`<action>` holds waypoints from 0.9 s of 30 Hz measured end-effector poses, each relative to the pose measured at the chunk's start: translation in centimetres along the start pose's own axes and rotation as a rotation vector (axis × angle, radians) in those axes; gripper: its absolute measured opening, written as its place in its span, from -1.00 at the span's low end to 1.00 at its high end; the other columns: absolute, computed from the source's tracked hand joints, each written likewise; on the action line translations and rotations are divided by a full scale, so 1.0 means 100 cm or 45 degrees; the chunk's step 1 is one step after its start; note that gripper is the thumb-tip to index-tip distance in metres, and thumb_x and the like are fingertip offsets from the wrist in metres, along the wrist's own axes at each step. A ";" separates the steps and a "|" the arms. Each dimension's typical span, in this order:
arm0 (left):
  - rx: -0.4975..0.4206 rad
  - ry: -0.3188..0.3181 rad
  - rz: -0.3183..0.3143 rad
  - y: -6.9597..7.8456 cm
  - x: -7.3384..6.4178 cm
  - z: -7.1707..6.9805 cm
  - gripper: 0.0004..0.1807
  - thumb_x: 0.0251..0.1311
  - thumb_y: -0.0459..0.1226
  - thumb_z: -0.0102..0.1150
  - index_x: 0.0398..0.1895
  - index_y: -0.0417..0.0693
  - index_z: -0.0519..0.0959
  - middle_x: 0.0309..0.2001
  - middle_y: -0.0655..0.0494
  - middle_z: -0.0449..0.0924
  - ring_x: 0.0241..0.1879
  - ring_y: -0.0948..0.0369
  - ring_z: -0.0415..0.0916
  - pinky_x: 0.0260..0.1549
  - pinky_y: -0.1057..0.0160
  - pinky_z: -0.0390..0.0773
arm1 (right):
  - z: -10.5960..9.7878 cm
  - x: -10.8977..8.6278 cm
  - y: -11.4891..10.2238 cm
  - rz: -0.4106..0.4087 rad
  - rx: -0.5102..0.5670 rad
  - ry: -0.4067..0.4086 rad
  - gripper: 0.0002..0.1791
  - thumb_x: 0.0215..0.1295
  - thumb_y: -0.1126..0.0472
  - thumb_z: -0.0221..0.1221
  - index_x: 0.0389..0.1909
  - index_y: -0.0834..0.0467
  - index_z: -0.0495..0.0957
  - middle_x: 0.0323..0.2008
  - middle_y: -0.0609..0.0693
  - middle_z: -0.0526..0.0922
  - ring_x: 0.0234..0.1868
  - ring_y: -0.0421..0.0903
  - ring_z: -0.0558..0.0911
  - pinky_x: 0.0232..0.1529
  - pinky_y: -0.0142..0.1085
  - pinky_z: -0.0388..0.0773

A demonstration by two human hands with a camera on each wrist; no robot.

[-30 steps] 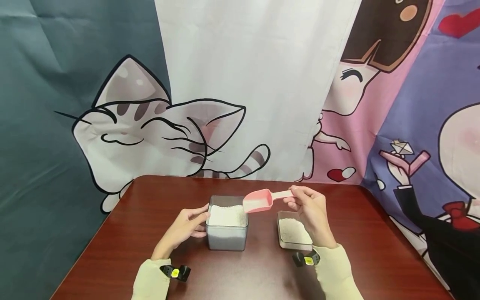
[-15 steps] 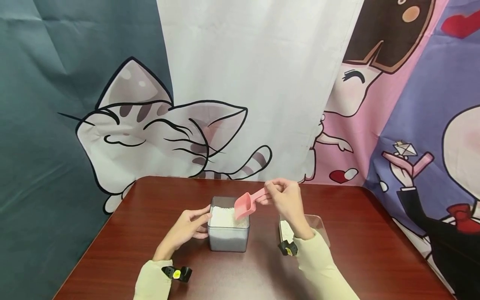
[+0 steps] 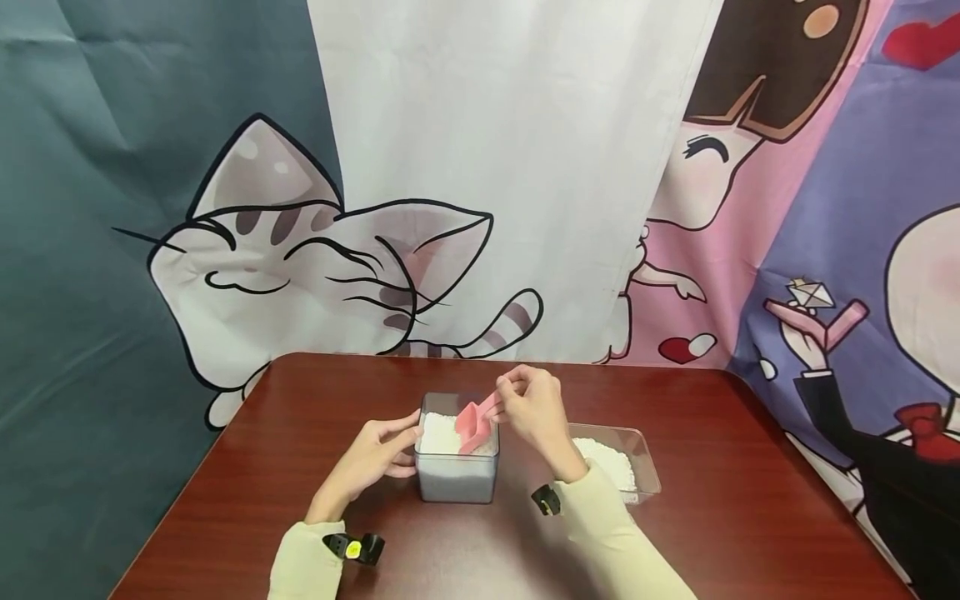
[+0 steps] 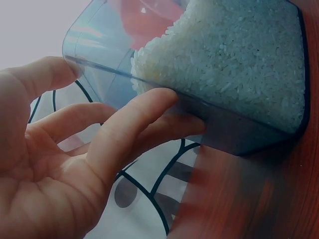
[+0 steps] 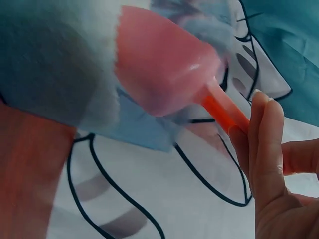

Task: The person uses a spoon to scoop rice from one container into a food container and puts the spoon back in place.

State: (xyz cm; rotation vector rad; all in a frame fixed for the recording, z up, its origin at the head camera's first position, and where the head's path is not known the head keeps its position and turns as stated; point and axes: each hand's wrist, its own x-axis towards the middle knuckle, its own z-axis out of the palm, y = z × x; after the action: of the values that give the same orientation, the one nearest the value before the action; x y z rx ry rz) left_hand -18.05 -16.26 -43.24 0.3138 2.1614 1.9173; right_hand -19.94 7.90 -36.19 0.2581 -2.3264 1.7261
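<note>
At the centre of the frame, our left hand (image 3: 367,457) rests its spread, relaxed fingers and thumb against the outside of a tall clear container (image 3: 453,482), on its left wall near the rim. Our right hand (image 3: 536,408), right of it, pinches the handle of a pink scoop (image 3: 472,427) between thumb and curled fingers. The scoop tilts down to the left, its bowl within the container's opening, on the right side. In the left wrist view we see rice (image 4: 239,59) heaped beside the bowl, which shows blurred at the top. Right of centre, partly behind our right forearm, a shallow clear box (image 3: 647,462) holds more white grains (image 3: 609,462). Pale sleeves (image 3: 622,542) reach in from the bottom edge. All stands on a red-brown table (image 3: 720,483); a cartoon-printed cloth (image 3: 517,125) fills the upper frame.
</note>
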 end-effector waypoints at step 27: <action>-0.004 -0.014 -0.008 0.002 0.001 0.000 -0.37 0.20 -0.15 0.13 0.29 -0.24 0.25 0.06 -0.36 0.43 -0.33 -0.02 0.63 -0.31 -0.11 0.58 | 0.012 -0.006 0.025 0.379 0.545 -0.034 -0.81 0.18 0.48 0.03 -0.29 0.61 0.44 -0.57 0.21 0.60 -0.57 -0.04 0.65 -0.39 -0.12 0.65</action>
State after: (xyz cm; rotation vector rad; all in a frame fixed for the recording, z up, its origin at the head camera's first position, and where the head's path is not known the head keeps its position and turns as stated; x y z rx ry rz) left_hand -18.14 -16.18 -43.10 0.3162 2.1493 1.9113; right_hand -20.12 7.48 -38.99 0.0025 -2.0695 2.3729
